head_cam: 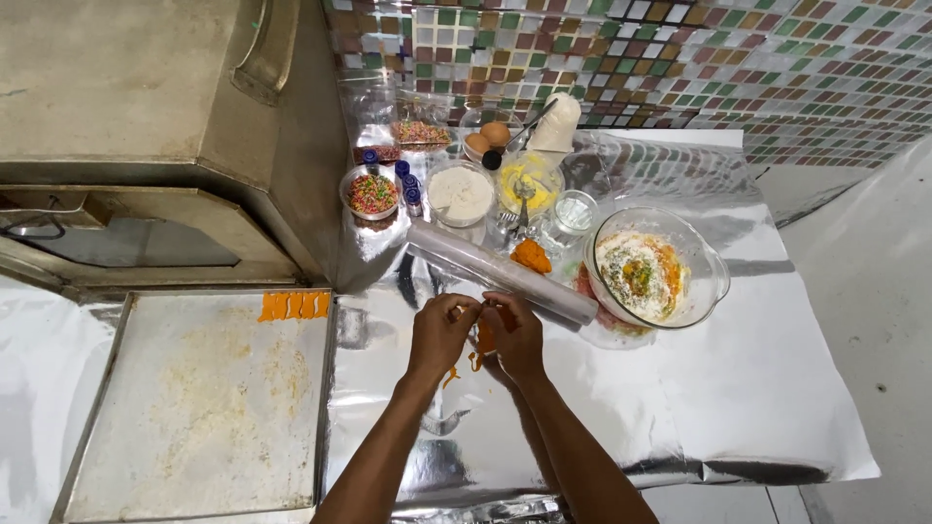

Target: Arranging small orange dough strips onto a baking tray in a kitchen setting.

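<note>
We see a foil-covered table [757, 408] with a baking tray [204, 398] at its left edge and a glass bowl [655, 267] toward the far right. Near the middle, our left hand [439, 335] and right hand [515, 340] pinch closed on orange dough [483, 338], just before a rolling pin [500, 274].

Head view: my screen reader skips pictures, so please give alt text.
Both hands, left hand and right hand, pinch orange dough over a foil-covered table. A flour-dusted baking tray with orange strips lies left; a glass bowl lies right.
</note>
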